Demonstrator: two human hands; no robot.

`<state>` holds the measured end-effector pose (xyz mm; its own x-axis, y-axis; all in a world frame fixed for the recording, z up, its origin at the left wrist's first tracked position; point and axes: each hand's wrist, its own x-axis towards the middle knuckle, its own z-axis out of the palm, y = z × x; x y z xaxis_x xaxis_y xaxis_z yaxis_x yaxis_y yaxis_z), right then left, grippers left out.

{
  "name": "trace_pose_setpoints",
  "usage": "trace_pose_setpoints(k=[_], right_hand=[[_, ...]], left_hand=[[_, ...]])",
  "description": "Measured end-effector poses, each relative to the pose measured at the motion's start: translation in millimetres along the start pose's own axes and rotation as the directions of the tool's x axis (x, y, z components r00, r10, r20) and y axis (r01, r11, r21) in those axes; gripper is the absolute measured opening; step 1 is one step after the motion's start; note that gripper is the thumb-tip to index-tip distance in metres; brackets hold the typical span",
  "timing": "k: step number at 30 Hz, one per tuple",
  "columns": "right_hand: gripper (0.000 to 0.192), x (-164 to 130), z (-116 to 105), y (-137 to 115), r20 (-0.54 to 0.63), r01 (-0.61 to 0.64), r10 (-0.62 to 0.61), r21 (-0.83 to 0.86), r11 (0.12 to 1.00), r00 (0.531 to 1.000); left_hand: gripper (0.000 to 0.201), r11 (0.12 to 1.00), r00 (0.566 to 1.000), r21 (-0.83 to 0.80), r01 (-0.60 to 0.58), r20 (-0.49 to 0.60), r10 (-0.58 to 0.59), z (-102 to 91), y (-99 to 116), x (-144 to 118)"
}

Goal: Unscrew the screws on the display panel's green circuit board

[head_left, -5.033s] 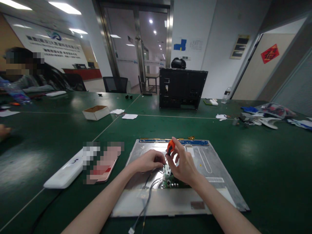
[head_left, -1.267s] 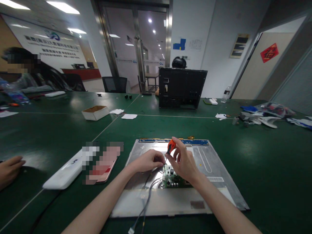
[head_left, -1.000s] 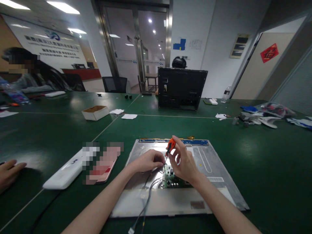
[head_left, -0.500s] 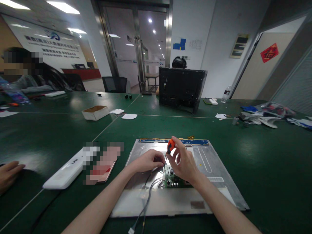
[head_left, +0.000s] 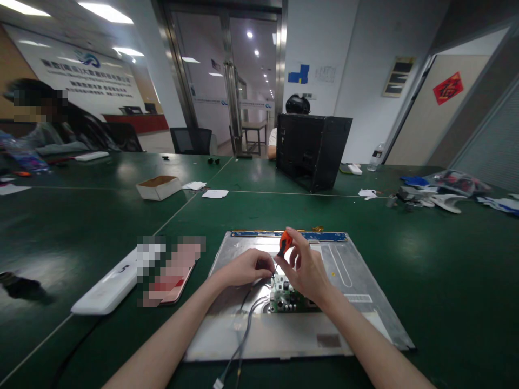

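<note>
A flat silver display panel (head_left: 357,281) lies face down on the green table in front of me. A small green circuit board (head_left: 284,298) sits on its middle, with grey cables (head_left: 243,335) running off toward me. My right hand (head_left: 306,270) grips a small screwdriver with an orange handle (head_left: 284,241), its tip pointing down at the board's upper edge. My left hand (head_left: 245,267) pinches something tiny right beside the screwdriver tip; what it holds is hidden by the fingers.
A white flat device (head_left: 107,283) and a blurred pink item lie left of the panel. Farther back are an open cardboard box (head_left: 159,187), paper scraps (head_left: 215,193), a black computer case (head_left: 312,148) and clutter (head_left: 438,194) at right. A person sits at far left.
The black computer case at the back has been turned and shifted right. Another person's hand at the left edge has withdrawn, leaving a dark object there. My hands stay at the board.
</note>
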<state>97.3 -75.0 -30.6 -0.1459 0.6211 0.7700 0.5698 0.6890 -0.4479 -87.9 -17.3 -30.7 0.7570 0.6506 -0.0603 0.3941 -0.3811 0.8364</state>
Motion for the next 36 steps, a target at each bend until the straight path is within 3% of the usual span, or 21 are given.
trace_pose_setpoints(k=[8, 16, 24, 36], right_hand=[[0.065, 1.1, -1.5, -3.3, 0.049, -0.003, -0.002, 0.105, 0.994, 0.999], [0.065, -0.6, 0.6, 1.1, 0.007, 0.007, -0.007, -0.002, 1.0, 1.0], [0.067, 1.4, -3.3, -4.9, 0.068, 0.027, -0.033, 0.094, 0.995, 0.997], [0.063, -0.7, 1.0, 0.8, 0.009, 0.041, -0.041, -0.015, 0.999, 0.999]], left_hand=[[0.008, 1.0, 1.0, -0.01, -0.006, 0.002, 0.006, 1.5, 2.1, -0.9], [0.011, 0.999, 1.0, 0.036, -0.017, -0.001, 0.017, 0.0, 1.5, -0.8], [0.008, 1.0, 1.0, -0.011, -0.022, -0.022, 0.021, 1.2, 0.3, -0.4], [0.01, 1.0, 1.0, -0.001, -0.009, -0.015, 0.009, 0.9, -2.7, 0.3]])
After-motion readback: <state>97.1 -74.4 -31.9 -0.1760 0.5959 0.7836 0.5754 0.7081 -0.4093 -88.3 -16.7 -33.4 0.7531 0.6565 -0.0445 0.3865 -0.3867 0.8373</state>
